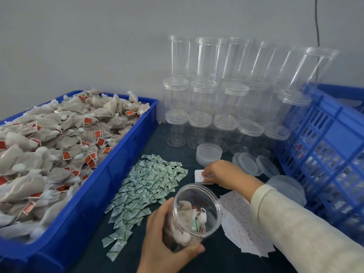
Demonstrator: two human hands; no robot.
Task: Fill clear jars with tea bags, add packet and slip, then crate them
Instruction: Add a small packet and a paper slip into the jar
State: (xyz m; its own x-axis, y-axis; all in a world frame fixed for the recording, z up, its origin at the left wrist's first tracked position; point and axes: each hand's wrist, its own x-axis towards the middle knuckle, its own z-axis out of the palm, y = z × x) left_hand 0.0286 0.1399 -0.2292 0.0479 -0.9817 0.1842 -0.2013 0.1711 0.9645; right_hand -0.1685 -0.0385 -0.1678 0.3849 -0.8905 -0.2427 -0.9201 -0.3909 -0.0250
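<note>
- Near the front edge of the dark table (pixel 137 259), the left hand (pixel 163 241) curls round an open clear jar (pixel 195 211), thumb on the near side, fingers on the far; the jar tilts toward the camera.
- Inside it lie a few grey-brown tea bags (pixel 182 208) with white knots, red tags and one green-printed packet (pixel 195 224).
- Just beyond the jar's rim, the right hand (pixel 222 174) pinches the top slip of a small white stack (pixel 200 175), its cream sleeve (pixel 291 219) crossing over loose slips (pixel 242 229) fanned flat on the cloth.
- Left of the jar, a heap of small glossy packets (pixel 145 188) spreads to the blue tub's wall, leaving only a narrow dark strip of table around the hands.
- Filling the left side, the smooth-walled blue tub (pixel 110 174) is piled with soft, pillow-shaped tea bags (pixel 59 142).
- Behind the hands, round translucent lids (pixel 208 153) lie flat or lean against each other.
- Against the grey wall, capped clear jars (pixel 220 89) stand stacked in rows.
- On the right, a slotted blue crate (pixel 323 146) stands close beside the right forearm.
</note>
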